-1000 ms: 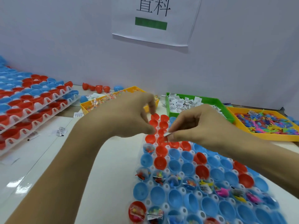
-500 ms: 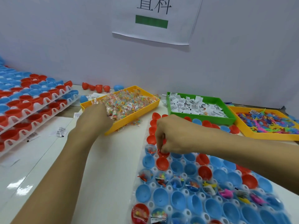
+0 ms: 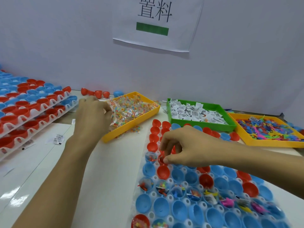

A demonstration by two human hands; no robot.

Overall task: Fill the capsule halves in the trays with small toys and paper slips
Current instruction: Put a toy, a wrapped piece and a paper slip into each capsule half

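My left hand [image 3: 92, 116] grabs candy packets [image 3: 131, 109]; they could spill. My right hand [image 3: 185, 147] fingers, pinched, may knock the red capsule half [image 3: 162, 160].

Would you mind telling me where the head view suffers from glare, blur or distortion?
Head view: glare patches on the glossy white table at lower left; the wide lens bows the stacked trays at the left edge; the filled capsules at lower right look smeared; both hands, left and right, are fairly sharp.
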